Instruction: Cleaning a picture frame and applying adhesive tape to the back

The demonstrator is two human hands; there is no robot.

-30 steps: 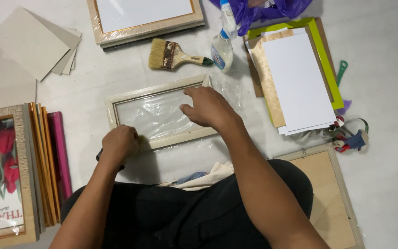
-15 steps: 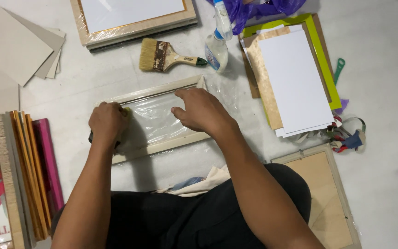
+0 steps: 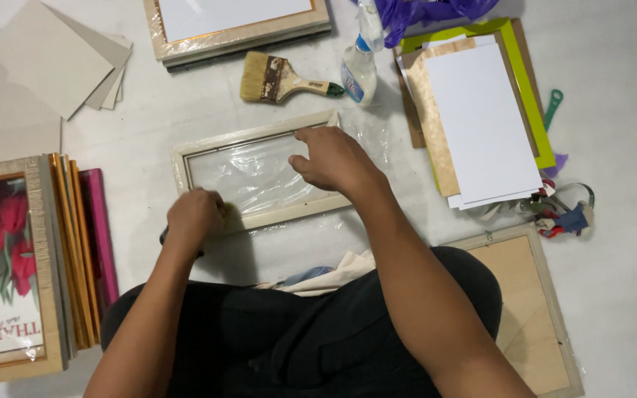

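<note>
hands meet over a pale wood frame [image 3: 259,177] lying flat on the floor [image 3: 613,88] in front of the seated person. the left hand [image 3: 195,217] is curled shut at the frame's near left corner, over a small dark tool that barely shows; what kind of tool i cannot tell. the right hand [image 3: 333,158] lies palm down, fingers loosely spread, pressing the crinkled clear film [image 3: 248,173] inside the frame near its right end.

judging by this, the step in hand is working along the near edge at the corner while the other hand pins the frame. the next move looks to call for steady pressure from the right hand and a careful run of the tool along the rail.

around them: a brush [image 3: 282,79] and a spray bottle [image 3: 359,66] just beyond the frame, a white sheet [image 3: 484,118] on a green frame [image 3: 528,81] to the right, grey boards [image 3: 53,59] far left, a stack of frames [image 3: 75,243] near the left arm, a backing board [image 3: 532,309] by the right knee. loose film spilling past the frame's right end could snag.
</note>
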